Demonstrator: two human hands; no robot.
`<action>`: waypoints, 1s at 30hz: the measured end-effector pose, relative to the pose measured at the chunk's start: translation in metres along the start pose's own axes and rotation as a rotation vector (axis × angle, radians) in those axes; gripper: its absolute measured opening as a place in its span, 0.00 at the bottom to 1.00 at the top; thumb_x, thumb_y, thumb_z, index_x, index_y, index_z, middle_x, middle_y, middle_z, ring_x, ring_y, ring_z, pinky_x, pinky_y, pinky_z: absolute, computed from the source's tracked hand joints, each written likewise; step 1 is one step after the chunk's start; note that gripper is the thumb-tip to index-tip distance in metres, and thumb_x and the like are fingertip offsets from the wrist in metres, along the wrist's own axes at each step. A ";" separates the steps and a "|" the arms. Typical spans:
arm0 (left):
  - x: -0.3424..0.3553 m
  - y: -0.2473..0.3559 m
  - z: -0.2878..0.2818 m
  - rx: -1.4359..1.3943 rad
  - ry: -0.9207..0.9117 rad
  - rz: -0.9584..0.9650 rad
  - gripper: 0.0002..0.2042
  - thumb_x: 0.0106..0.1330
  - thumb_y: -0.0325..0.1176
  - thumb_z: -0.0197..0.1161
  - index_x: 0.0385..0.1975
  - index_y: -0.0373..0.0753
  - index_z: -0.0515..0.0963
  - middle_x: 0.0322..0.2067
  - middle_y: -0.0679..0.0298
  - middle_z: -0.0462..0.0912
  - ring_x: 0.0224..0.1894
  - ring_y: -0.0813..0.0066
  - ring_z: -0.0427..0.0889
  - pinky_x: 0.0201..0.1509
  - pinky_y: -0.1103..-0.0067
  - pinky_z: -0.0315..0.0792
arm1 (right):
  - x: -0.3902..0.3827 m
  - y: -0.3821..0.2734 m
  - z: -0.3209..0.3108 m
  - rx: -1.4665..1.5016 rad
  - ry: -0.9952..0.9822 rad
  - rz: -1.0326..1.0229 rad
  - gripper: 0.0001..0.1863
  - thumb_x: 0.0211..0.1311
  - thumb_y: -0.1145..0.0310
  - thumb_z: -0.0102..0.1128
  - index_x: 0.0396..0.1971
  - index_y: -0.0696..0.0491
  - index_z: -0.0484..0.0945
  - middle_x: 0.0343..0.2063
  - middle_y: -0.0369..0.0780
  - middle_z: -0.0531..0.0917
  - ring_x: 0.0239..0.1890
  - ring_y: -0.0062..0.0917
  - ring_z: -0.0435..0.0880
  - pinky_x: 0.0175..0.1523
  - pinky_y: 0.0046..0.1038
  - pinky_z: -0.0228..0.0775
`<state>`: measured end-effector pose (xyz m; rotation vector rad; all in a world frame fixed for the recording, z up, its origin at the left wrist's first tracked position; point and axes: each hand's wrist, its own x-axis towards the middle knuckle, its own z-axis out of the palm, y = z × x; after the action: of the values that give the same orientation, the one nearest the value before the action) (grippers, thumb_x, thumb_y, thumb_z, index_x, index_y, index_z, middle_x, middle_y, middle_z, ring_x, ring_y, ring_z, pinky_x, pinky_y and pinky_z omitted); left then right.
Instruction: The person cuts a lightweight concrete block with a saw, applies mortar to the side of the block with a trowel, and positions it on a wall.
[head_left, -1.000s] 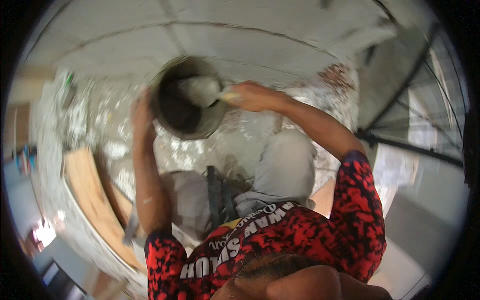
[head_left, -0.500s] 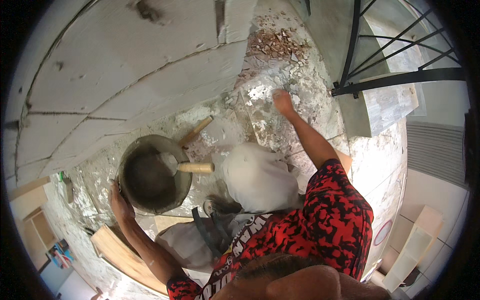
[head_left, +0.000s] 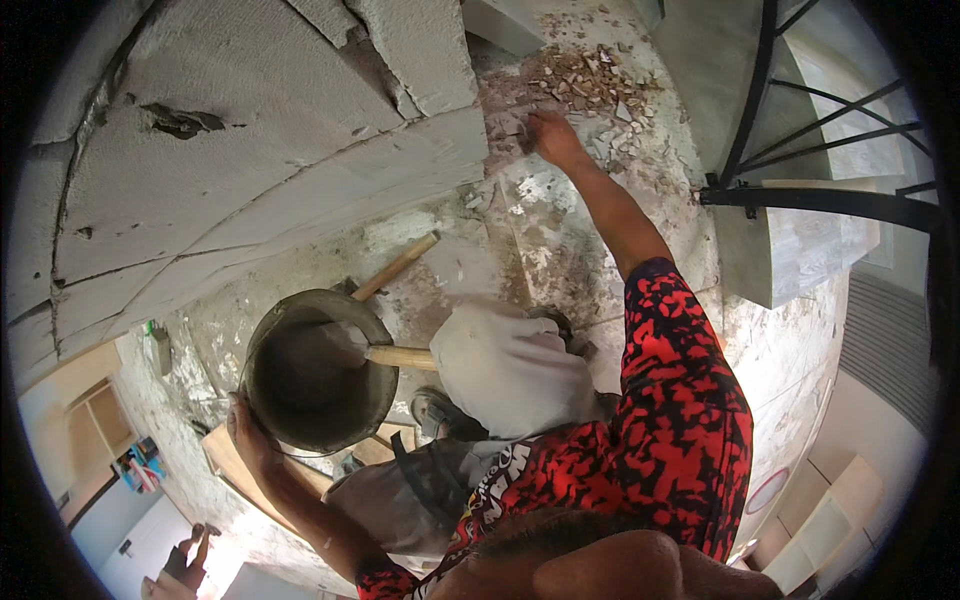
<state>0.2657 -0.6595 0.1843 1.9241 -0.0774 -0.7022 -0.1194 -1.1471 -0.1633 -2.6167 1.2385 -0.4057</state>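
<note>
Grey bucket (head_left: 376,400) is standing against the left hand (head_left: 250,437), which is apparently steadying it, grip unclear. Trowel (head_left: 345,345) is resting inside, presumably keeping its handle (head_left: 405,357) accessible. Rubble (head_left: 600,88) is lying beyond the right hand (head_left: 553,138), whose grip is unclear.

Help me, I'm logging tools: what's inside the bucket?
Inside the bucket sits the blade of a wooden-handled tool, its handle crossing the rim. What lies beneath the blade is covered; the bottom is dim.
</note>
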 end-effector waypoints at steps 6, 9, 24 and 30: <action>-0.013 0.007 0.020 0.035 -0.124 0.079 0.21 0.72 0.43 0.47 0.46 0.28 0.74 0.41 0.58 0.80 0.42 0.74 0.78 0.48 0.79 0.71 | 0.029 -0.054 0.000 -0.011 -0.309 0.121 0.21 0.52 0.66 0.59 0.48 0.53 0.73 0.47 0.48 0.77 0.51 0.43 0.74 0.55 0.39 0.66; -0.004 0.011 0.027 0.160 -0.096 0.071 0.22 0.71 0.46 0.49 0.45 0.29 0.75 0.41 0.59 0.79 0.42 0.74 0.77 0.49 0.79 0.69 | 0.007 -0.060 -0.010 0.207 -0.154 0.264 0.24 0.54 0.64 0.60 0.52 0.54 0.71 0.46 0.48 0.77 0.51 0.43 0.74 0.54 0.38 0.66; 0.042 -0.007 0.048 0.184 -0.420 0.265 0.20 0.69 0.45 0.51 0.39 0.30 0.77 0.34 0.65 0.80 0.34 0.81 0.74 0.41 0.82 0.69 | -0.007 -0.263 -0.317 0.707 0.979 -0.243 0.28 0.49 0.75 0.69 0.52 0.57 0.69 0.46 0.43 0.76 0.45 0.28 0.78 0.49 0.29 0.73; 0.034 -0.008 0.032 0.207 -0.381 0.262 0.21 0.69 0.47 0.51 0.38 0.30 0.78 0.32 0.66 0.80 0.33 0.80 0.74 0.40 0.82 0.69 | 0.037 -0.294 -0.367 0.280 1.112 -0.285 0.21 0.46 0.73 0.70 0.43 0.55 0.75 0.41 0.43 0.79 0.42 0.34 0.79 0.47 0.31 0.71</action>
<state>0.2757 -0.6937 0.1541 1.9035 -0.6498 -0.8990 -0.0094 -1.0214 0.2775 -2.2729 0.8622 -2.0882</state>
